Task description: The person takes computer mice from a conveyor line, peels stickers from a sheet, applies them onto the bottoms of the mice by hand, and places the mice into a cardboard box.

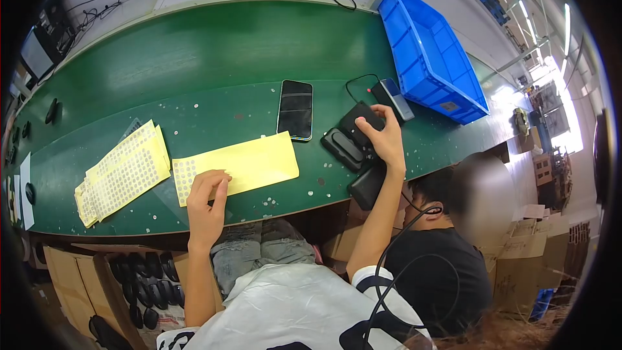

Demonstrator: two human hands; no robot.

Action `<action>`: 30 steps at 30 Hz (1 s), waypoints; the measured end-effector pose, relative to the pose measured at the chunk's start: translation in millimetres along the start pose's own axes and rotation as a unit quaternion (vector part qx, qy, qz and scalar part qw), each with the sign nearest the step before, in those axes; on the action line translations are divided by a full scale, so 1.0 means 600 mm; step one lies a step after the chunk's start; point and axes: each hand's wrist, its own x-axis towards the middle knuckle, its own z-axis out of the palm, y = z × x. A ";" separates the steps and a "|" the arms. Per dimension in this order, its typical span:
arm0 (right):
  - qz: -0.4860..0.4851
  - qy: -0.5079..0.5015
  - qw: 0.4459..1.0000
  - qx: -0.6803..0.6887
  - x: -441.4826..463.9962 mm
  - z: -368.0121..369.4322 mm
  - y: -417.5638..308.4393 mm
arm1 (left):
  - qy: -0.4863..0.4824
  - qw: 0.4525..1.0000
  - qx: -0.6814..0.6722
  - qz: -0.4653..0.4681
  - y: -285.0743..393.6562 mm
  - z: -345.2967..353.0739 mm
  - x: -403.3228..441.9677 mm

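A yellow sticker sheet (259, 165) lies flat on the green table, with small round grey stickers left at its left end. Above that end is my left hand (208, 198), its thumb and fingertips pinched together; whatever may be between them is too small to make out. My right hand (389, 139) grips a black square case (360, 120) at the right, thumb on its face and fingers over the far edge. Against it lies a second black case (343, 148) with a raised oval shape. Another black case (368, 186) sits at the table's front edge.
A phone (295, 110) lies beyond the sheet. Near my right hand is a dark device (393, 100) with a cable. More yellow sticker sheets (126, 172) are stacked at left. A blue bin (431, 58) stands at the back right. A person (437, 279) sits close on my right.
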 end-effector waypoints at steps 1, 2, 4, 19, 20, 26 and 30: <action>-0.025 0.019 0.999 0.015 0.005 0.002 0.002 | 0.000 1.000 0.002 0.003 -0.002 0.001 0.000; -0.024 0.018 0.999 0.015 0.011 0.003 0.003 | -0.001 1.000 0.002 0.002 -0.002 0.001 -0.001; -0.096 0.107 0.989 -0.021 0.024 0.004 -0.007 | -0.002 1.000 0.002 -0.003 0.001 0.000 -0.002; -0.234 0.123 0.943 -0.204 0.030 0.019 0.030 | 0.003 1.000 -0.001 0.003 0.002 0.001 -0.001; -0.234 0.111 0.949 -0.180 0.020 0.023 0.028 | 0.003 1.000 -0.001 0.000 0.002 0.000 -0.002; -0.115 0.033 0.989 -0.084 0.001 0.025 0.017 | -0.006 1.000 -0.007 -0.004 -0.001 -0.001 -0.002; -0.130 0.043 0.986 -0.094 0.007 0.022 0.013 | -0.003 1.000 -0.001 0.000 0.003 0.001 -0.002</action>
